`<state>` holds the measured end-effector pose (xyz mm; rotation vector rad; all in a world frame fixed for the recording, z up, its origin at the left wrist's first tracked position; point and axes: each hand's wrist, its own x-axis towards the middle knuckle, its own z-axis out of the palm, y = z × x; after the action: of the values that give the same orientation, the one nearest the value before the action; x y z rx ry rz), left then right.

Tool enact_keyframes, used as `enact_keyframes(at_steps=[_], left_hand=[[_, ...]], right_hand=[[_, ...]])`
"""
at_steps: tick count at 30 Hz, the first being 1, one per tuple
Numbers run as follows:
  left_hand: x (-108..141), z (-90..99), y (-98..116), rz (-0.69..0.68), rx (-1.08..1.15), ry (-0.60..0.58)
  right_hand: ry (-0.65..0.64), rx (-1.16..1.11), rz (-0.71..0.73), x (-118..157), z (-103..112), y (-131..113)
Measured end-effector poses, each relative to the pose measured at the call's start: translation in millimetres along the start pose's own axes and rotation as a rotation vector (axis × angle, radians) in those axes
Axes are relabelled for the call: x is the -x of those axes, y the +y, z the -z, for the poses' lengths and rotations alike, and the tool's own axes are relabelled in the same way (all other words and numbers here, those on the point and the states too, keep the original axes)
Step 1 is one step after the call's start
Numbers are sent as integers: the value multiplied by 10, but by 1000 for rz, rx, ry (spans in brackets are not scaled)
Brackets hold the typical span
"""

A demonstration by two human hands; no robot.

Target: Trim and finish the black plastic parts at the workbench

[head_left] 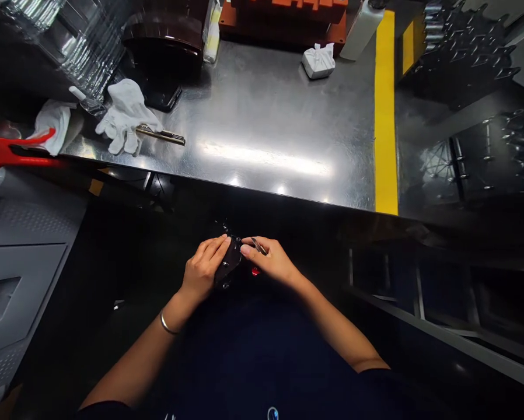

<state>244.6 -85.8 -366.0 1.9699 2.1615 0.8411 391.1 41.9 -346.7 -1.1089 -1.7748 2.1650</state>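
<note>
Below the near edge of the workbench, my left hand [202, 267] is closed on a dark, glossy plate-like part [232, 261] with small shiny metal studs or fittings on it. The fingers lie over its left side and upper edge. My right hand [274, 260] is closed in a pinch around a thin, pointed metal tool [259, 246], whose exact kind does not show. Its fingertips are close to the right edge of the dark part. Under the right thumb, a small red piece [255, 271] shows against the dark clothing.
The metal workbench [266, 116] carries white gloves [126, 114], a metal rod-like tool [161, 134], a phone-like black object [172, 99], and a white tissue pack [318, 61]. Yellow tape [385, 116] runs down its right side. Stacked dark metal parts [458, 52] stand beyond. A grey plastic bin [21, 262] is at left.
</note>
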Motion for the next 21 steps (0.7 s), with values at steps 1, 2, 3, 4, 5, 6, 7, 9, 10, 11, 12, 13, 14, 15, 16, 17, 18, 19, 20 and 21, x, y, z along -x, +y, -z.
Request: enact_keyframes(at_steps=[1,2,3,4,5,6,7,9,10,11,12,13,14,15,16,17,18,19,20,21], left_hand=[[2,-9,14,-6,-20,28],[8,-16,19,1,-26,58],[17,-18,15,42,-22,109],[29,-12,3,128,1,179],[41,2,-14,258,59,264],[50,25,-33,418,174,334],[53,54,-47,591,354,365],[29,116,-40,908,865,266],[0,142,-12,1048,1117,179],[-38,161,32,1180,1320,120],[-85,173,90,1309,1466,112],[-135,181,154,1430,1560,167],[-186,186,220,1532,1618,258],[-234,192,282,1610,1656,352],[-275,201,335,1663,1685,425],[-308,211,379,1698,1708,468],[-332,224,413,1722,1721,486],[-348,239,439,1733,1730,487],[-357,252,458,1737,1738,479],[-361,264,474,1734,1744,478]], right_hand=[[-13,7,6,14,3,-21],[-10,-1,4,23,3,-32],[12,-21,-4,30,3,-35],[47,-45,-16,35,5,-32],[86,-66,-29,42,10,-26],[118,-76,-40,50,17,-20],[138,-76,-45,60,23,-16],[117,-62,-34,81,20,-12],[80,-57,-24,88,9,-12],[47,-59,-8,92,-8,-10],[30,-65,15,93,-26,-6],[39,-71,45,91,-43,2],[81,-73,79,88,-56,14],[150,-65,119,85,-63,30],[224,-43,161,85,-64,49],[279,-10,204,88,-61,69],[305,32,251,95,-57,90],[309,76,303,105,-54,109],[307,115,360,116,-54,125],[312,144,415,128,-57,136]])
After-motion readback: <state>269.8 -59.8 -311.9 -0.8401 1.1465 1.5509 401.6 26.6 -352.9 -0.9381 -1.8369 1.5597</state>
